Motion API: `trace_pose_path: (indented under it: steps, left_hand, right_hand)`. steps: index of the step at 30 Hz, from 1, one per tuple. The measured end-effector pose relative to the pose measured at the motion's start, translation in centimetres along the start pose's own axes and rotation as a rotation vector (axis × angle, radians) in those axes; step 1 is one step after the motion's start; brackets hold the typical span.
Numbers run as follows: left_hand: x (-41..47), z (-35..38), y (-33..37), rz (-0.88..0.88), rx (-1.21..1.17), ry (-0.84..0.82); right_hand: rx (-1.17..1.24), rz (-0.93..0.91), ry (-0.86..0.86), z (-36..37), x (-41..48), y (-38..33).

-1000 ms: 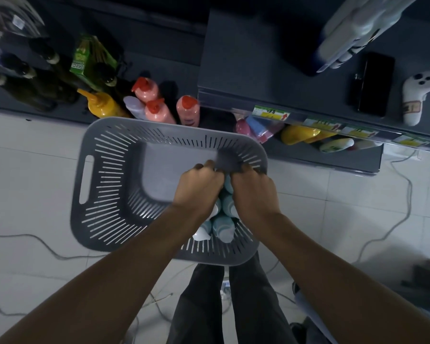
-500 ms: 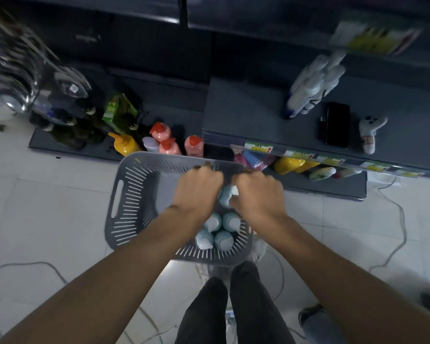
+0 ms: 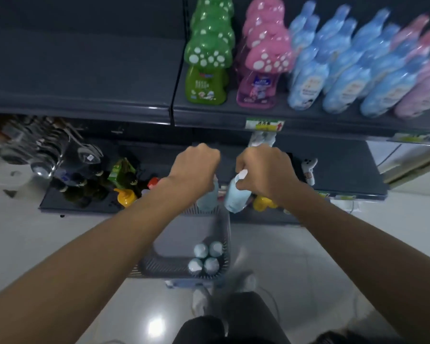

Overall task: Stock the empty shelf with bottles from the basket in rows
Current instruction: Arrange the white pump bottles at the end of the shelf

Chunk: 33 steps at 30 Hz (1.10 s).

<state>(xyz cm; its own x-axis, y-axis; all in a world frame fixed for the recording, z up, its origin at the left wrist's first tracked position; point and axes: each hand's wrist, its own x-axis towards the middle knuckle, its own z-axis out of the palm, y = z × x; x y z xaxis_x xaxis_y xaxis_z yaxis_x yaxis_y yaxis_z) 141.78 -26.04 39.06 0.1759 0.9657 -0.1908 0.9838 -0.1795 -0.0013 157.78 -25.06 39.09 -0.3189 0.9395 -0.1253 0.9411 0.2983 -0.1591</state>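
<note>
A dark shelf unit fills the top of the frame. Its empty shelf (image 3: pixel 85 70) takes the upper left, while the board at upper right carries rows of green bottles (image 3: pixel 206 83), pink bottles (image 3: pixel 258 88) and blue bottles (image 3: pixel 308 88). Pale tiled floor (image 3: pixel 60 232) spreads across the lower half. At lower centre sits the grey basket (image 3: pixel 159 266), with four bottles (image 3: pixel 211 265) upright in its near right corner — caps up, packed close together. Above the basket's far rim, at mid-frame, both hands are raised. The left hand (image 3: pixel 196 162) has its fingers curled round the top of a pale blue bottle (image 3: pixel 209 197), which hangs straight down below the fist. The right hand (image 3: pixel 266 170) grips a second pale blue bottle (image 3: pixel 236 194) near its white cap — this one tilted, base toward the lower left. The two held bottles are just beside each other.
</note>
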Motion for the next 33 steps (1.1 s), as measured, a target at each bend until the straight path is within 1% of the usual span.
trace_pose_path:
  steps: [4,9,12,16,22,33]
  left_hand:
    - [0.4,-4.6,1.3,0.069,-0.050,0.054]
    - [0.9,-8.9,3.6,0.173,-0.034,0.132]
    - [1.1,-11.1,5.2,0.229,-0.002,0.170]
    - [1.6,-13.5,7.4,0.292,-0.019,0.200]
    - [2.1,-15.8,10.3,0.377,-0.090,0.209]
    - [3.1,-18.6,17.3,0.472,-0.100,0.248]
  right_hand:
    - [0.035,0.015,0.062,-4.8,-0.9,1.7]
    - [0.030,0.036,0.136,-9.4,-2.6,4.0]
    - [0.014,0.076,0.142,-12.0,-3.7,5.3]
    - [0.009,0.143,0.134,-14.9,-5.2,7.0]
    - [-0.004,0.229,0.170,-17.6,-7.4,9.6]
    - [-0.043,0.365,0.201,-20.7,-10.0,15.7]
